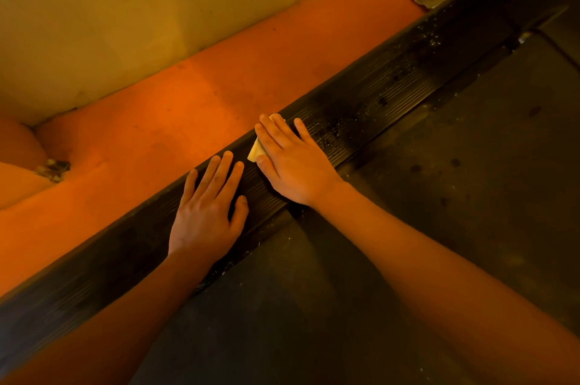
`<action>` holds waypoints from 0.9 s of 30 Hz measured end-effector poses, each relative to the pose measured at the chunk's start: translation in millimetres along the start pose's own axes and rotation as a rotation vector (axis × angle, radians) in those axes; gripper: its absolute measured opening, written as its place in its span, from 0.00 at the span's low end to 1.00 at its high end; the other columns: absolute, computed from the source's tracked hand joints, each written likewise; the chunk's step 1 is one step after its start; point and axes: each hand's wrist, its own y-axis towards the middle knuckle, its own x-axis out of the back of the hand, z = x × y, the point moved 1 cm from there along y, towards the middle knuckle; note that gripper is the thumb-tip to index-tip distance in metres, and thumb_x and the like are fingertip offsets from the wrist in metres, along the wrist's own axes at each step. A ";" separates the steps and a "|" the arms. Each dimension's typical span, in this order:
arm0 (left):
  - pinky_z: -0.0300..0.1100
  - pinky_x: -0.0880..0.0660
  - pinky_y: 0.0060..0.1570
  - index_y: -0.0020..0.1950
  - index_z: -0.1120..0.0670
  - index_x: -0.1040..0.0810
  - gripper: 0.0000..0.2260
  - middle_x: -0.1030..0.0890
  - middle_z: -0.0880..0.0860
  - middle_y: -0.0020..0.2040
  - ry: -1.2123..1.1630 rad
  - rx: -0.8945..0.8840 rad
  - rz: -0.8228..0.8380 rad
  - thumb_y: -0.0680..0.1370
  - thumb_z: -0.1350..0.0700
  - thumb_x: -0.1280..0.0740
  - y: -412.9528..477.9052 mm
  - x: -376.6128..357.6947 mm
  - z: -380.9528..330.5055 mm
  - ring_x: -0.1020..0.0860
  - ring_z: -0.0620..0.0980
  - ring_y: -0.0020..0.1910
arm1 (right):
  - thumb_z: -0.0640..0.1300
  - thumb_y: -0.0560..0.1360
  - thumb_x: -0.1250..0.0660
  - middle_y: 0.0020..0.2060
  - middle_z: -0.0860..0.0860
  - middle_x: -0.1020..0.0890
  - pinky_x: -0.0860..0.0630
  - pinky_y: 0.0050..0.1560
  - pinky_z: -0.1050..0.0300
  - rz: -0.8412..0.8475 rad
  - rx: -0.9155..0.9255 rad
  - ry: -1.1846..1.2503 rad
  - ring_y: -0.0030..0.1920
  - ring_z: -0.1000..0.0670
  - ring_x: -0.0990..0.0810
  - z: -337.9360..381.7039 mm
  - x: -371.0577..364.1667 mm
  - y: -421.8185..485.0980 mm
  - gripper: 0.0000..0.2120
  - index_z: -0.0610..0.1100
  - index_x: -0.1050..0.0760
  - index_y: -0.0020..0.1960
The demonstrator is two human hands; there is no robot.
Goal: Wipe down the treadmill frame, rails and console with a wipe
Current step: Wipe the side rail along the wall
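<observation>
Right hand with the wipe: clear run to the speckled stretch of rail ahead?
Probably yes. The right hand presses the wipe flat on the rail, and the speckled stretch lies just past its fingers with nothing on the rail between. The left hand rests behind it.

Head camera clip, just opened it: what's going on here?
A person is wiping the treadmill's side rail. The right hand presses a pale wipe flat on it; the left hand rests flat on the rail beside it, holding nothing. Pale specks dot the rail farther along.
</observation>
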 end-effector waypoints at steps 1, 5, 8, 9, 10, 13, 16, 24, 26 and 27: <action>0.52 0.57 0.79 0.82 0.51 0.41 0.27 0.47 0.50 0.82 0.001 0.000 -0.001 0.83 0.47 0.45 0.0 -0.1 0.2 0.53 0.48 0.82 | 0.55 0.87 0.56 0.83 0.47 0.52 0.66 0.79 0.47 0.000 0.005 0.005 0.83 0.48 0.57 -0.4 -1.1 -5.7 0.29 0.43 0.53 0.84; 0.57 0.49 0.79 0.81 0.53 0.38 0.27 0.43 0.52 0.82 0.016 -0.003 -0.013 0.83 0.47 0.45 0.9 0.2 -0.9 0.48 0.50 0.82 | 0.56 0.86 0.57 0.83 0.49 0.53 0.67 0.78 0.49 0.001 -0.011 0.023 0.82 0.50 0.60 -6.3 -8.7 -52.2 0.29 0.45 0.52 0.84; 0.56 0.50 0.79 0.81 0.53 0.39 0.27 0.44 0.52 0.82 0.032 -0.005 -0.001 0.83 0.46 0.46 0.7 -1.5 1.0 0.49 0.50 0.82 | 0.57 0.86 0.58 0.83 0.50 0.55 0.67 0.77 0.49 0.041 -0.021 -0.015 0.81 0.52 0.64 -8.7 -12.8 -71.0 0.29 0.47 0.55 0.84; 0.56 0.50 0.79 0.81 0.53 0.39 0.27 0.44 0.52 0.82 0.032 -0.002 -0.002 0.83 0.46 0.46 0.4 -1.8 1.6 0.49 0.50 0.82 | 0.57 0.86 0.58 0.83 0.50 0.54 0.67 0.78 0.49 0.036 -0.014 -0.018 0.81 0.52 0.63 -9.2 -11.8 -68.1 0.29 0.47 0.55 0.84; 0.56 0.50 0.79 0.81 0.53 0.38 0.27 0.44 0.52 0.82 0.030 -0.001 -0.004 0.83 0.46 0.46 -0.1 -1.6 2.2 0.49 0.50 0.82 | 0.57 0.86 0.58 0.83 0.50 0.53 0.66 0.78 0.49 0.027 -0.004 -0.015 0.81 0.51 0.61 -9.2 -9.4 -61.1 0.29 0.46 0.53 0.84; 0.57 0.49 0.79 0.81 0.53 0.38 0.27 0.44 0.52 0.82 0.023 -0.002 -0.006 0.83 0.46 0.46 -1.3 -1.8 1.8 0.48 0.50 0.82 | 0.56 0.86 0.55 0.83 0.47 0.51 0.65 0.78 0.48 0.004 0.013 -0.007 0.83 0.48 0.56 -9.0 -1.8 -29.2 0.30 0.43 0.50 0.84; 0.57 0.51 0.80 0.82 0.52 0.40 0.27 0.45 0.51 0.83 0.020 0.001 0.004 0.83 0.46 0.46 0.1 -1.6 -0.8 0.50 0.50 0.82 | 0.55 0.87 0.55 0.84 0.47 0.52 0.66 0.78 0.48 0.003 0.002 -0.012 0.83 0.47 0.57 -11.0 0.0 -12.2 0.29 0.43 0.52 0.84; 0.57 0.51 0.79 0.82 0.52 0.40 0.27 0.45 0.52 0.83 0.034 -0.006 0.005 0.83 0.46 0.46 0.5 -1.4 1.2 0.50 0.50 0.82 | 0.58 0.85 0.59 0.83 0.50 0.55 0.63 0.79 0.47 0.067 0.008 -0.018 0.82 0.50 0.60 -15.5 -9.1 -80.3 0.30 0.47 0.55 0.83; 0.56 0.53 0.79 0.82 0.52 0.41 0.27 0.46 0.51 0.83 0.027 -0.005 0.012 0.83 0.46 0.47 0.5 -1.3 1.9 0.51 0.49 0.82 | 0.58 0.85 0.59 0.83 0.49 0.53 0.62 0.80 0.47 0.047 0.013 -0.028 0.82 0.49 0.58 -15.5 -7.4 -68.0 0.30 0.46 0.53 0.84; 0.55 0.53 0.79 0.82 0.52 0.41 0.27 0.46 0.51 0.83 0.023 -0.003 0.016 0.83 0.46 0.47 0.2 -1.0 1.8 0.52 0.49 0.82 | 0.58 0.85 0.58 0.83 0.48 0.52 0.62 0.80 0.46 0.029 0.011 -0.029 0.83 0.48 0.56 -14.8 -5.7 -55.9 0.30 0.45 0.52 0.84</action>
